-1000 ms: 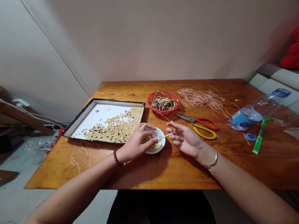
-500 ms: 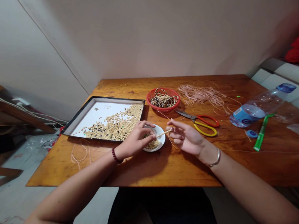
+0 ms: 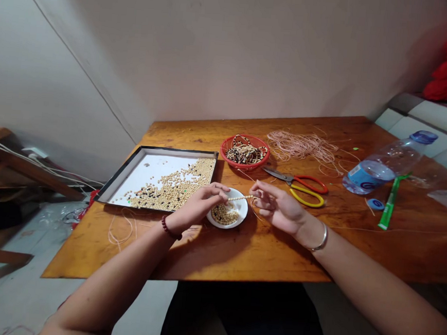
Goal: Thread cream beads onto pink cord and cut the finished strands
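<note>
A short string of pale beads (image 3: 240,197) stretches between my two hands, above a small white dish (image 3: 243,213). My left hand (image 3: 202,203) has its fingertips closed at the left end of the string, over the dish's far left rim. Thumb and forefinger of my right hand (image 3: 280,207) pinch the other end, while its remaining fingers curl loosely and thin cord trails near them. Loose pale and dark beads (image 3: 223,215) lie in the dish. My left fingers partly cover the dish's rim.
Left of the dish lies a black-edged tray (image 3: 123,167) of loose beads. Behind are a red basket (image 3: 242,166) of strung beads and a tangle of pink cord (image 3: 302,145). Scissors (image 3: 307,188), a water bottle (image 3: 378,167), its blue cap (image 3: 376,204) and a green packet (image 3: 390,204) are at right.
My left hand has shifted slightly left and its fingers have flattened, uncovering more of the beads in the dish. My right hand stays nearly in place with the string.
</note>
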The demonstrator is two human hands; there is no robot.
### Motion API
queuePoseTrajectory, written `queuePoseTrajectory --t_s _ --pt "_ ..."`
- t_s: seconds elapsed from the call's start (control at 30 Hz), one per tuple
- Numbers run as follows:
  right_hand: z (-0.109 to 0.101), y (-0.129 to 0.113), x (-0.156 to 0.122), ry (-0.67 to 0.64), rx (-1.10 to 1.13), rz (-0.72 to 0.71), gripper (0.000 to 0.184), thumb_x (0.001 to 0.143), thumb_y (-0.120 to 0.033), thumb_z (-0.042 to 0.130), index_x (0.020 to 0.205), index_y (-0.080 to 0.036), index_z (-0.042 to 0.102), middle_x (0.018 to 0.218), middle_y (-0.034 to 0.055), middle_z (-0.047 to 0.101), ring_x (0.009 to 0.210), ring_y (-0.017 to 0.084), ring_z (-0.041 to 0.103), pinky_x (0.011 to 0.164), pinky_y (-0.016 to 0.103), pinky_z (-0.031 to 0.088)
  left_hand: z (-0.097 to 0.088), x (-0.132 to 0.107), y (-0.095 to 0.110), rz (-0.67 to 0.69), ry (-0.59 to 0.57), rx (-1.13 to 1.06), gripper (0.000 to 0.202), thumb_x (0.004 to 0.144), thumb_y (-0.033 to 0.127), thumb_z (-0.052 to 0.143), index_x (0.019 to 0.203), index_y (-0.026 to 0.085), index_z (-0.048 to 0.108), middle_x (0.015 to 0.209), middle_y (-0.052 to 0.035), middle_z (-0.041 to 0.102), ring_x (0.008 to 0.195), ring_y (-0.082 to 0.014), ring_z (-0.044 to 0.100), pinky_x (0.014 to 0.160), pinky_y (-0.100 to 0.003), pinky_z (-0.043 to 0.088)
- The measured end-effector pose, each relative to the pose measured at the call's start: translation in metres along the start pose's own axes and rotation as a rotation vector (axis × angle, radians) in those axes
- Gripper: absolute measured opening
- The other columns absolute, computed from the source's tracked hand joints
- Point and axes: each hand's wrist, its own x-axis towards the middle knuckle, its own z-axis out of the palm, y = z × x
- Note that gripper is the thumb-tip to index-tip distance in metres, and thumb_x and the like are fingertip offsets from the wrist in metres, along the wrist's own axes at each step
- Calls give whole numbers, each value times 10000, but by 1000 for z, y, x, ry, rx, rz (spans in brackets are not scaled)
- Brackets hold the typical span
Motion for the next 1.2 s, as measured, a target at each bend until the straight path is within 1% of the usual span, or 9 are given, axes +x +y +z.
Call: queuePoseTrajectory --t_s 0.1,0.23,0.43,0.67,0.8,0.9,1.0,1.07,1.2 --pt "0 1 1 -7 2 -12 227 714 -327 742 732 -144 610 584 -71 368 467 30 175 396 178 98 -1 0 0 0 2 -53 233 777 345 586 659 150 635 1094 -80 568 1028 -208 534 962 -341 378" --pt "0 2 2 -24 -2 -42 214 740 -332 713 735 -153 597 578 -71 338 467 39 149 394 176 94 -1 1 -1 12 15 -37 246 773 363 596 664 146 635 1069 -85 582 1016 -210 544 959 -340 388" --pt "3 -3 1 -71 5 -102 176 803 -303 598 716 -188 498 715 -43 456 439 45 125 379 184 108 -2 1 1 40 8 2 279 796 397 574 653 164 631 1059 -89 623 1019 -212 569 968 -355 413" --pt "2 -5 1 -55 -56 -123 186 824 -322 528 709 -200 449 778 -38 488 425 54 100 382 202 133 -4 1 -1 36 36 45 290 807 409 552 650 172 607 1036 -78 656 1010 -211 585 957 -347 430" --pt "-1 -5 2 -100 6 -116 162 820 -296 534 716 -200 453 739 -47 503 411 49 95 388 209 133 -6 1 -1 27 55 53 293 806 417 542 650 174 594 1024 -68 666 996 -209 589 949 -346 436" --pt "0 -6 1 -121 5 -102 175 831 -300 539 720 -203 445 658 -59 452 401 45 97 389 204 138 -7 1 -2 17 54 58 291 803 410 535 650 169 595 1005 -66 670 974 -209 593 937 -354 445" --pt "1 -6 1 -114 -47 -117 209 839 -355 546 732 -212 437 608 -67 363 404 48 110 392 195 146 -7 1 -3 20 68 33 285 804 399 539 633 176 583 998 -57 676 989 -208 595 954 -352 439" --pt "1 -5 1 -95 -107 -153 232 827 -390 558 739 -213 436 619 -66 348 415 50 126 397 194 144 -7 1 -3 25 74 8 274 802 388 541 624 182 570 1010 -52 677 1015 -210 594 970 -348 432" --pt "-2 3 4 -32 -382 -299 217 757 -341 641 765 -207 470 614 -68 340 458 60 195 426 204 147 -8 2 -4 10 62 2 267 802 391 523 633 186 557 1052 -68 672 1032 -223 590 960 -350 441"
